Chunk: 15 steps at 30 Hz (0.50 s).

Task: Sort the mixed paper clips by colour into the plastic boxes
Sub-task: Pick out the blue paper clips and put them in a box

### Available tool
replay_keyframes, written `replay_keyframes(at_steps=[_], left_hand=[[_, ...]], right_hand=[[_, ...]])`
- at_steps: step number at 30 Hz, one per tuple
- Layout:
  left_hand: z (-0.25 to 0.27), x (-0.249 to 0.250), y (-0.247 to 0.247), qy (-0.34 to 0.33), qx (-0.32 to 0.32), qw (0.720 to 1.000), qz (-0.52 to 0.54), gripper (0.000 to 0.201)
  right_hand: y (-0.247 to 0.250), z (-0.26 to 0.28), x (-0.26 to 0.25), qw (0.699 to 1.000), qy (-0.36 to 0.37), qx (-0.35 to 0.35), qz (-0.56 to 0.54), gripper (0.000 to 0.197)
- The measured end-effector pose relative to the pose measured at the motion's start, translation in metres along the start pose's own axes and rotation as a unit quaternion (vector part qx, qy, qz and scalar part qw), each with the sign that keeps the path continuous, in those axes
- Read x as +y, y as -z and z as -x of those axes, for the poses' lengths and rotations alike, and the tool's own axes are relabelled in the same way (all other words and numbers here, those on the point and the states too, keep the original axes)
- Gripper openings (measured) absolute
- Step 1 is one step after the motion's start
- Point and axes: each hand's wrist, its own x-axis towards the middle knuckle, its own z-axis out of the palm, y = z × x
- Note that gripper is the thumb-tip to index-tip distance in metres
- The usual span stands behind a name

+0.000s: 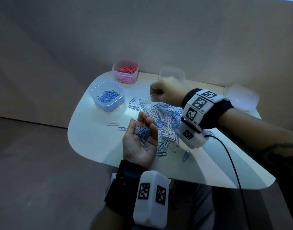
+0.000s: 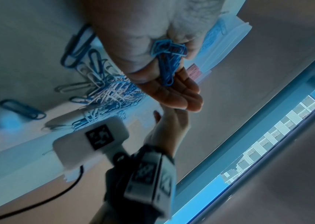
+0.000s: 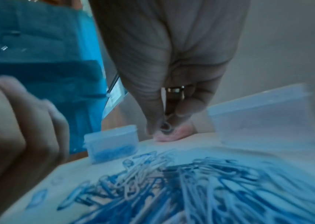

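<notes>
A mixed pile of blue and white paper clips [image 1: 164, 123] lies in the middle of the white table [image 1: 96, 140]. My left hand [image 1: 142, 121] is held palm up beside the pile. Its fingers cup a bunch of blue clips [image 1: 142, 132], which also show in the left wrist view as blue clips [image 2: 167, 66] in the palm. My right hand [image 1: 153, 95] hovers above the far side of the pile. Its thumb and forefinger pinch one pale clip [image 3: 165, 125], its colour unclear. A box of blue clips [image 1: 107, 95] and a box of pink clips [image 1: 126, 72] stand at the far left.
An empty clear box [image 1: 171, 73] stands at the back behind my right hand. Another clear plastic piece [image 1: 240, 97] lies at the far right edge. A black cable [image 1: 232, 160] runs from my right wrist over the near right of the table. Loose clips [image 1: 185, 155] lie scattered around the pile.
</notes>
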Motion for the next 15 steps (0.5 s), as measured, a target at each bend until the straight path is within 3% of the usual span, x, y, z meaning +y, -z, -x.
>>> replay_keyframes(at_steps=[4, 6, 15], left_hand=[[0.001, 0.000, -0.002, -0.002, 0.037, 0.999, -0.009, 0.054], [0.001, 0.000, -0.004, -0.004, 0.043, 0.999, -0.010, 0.057], [0.002, -0.001, -0.004, 0.000, 0.044, 0.999, -0.017, 0.059]], right_hand=[[-0.007, -0.023, -0.026, 0.996, 0.049, -0.040, 0.057, 0.031], [-0.010, -0.032, -0.032, 0.995, 0.054, -0.052, 0.059, 0.036], [-0.024, -0.053, -0.036, 0.991, -0.012, -0.129, 0.044, 0.013]])
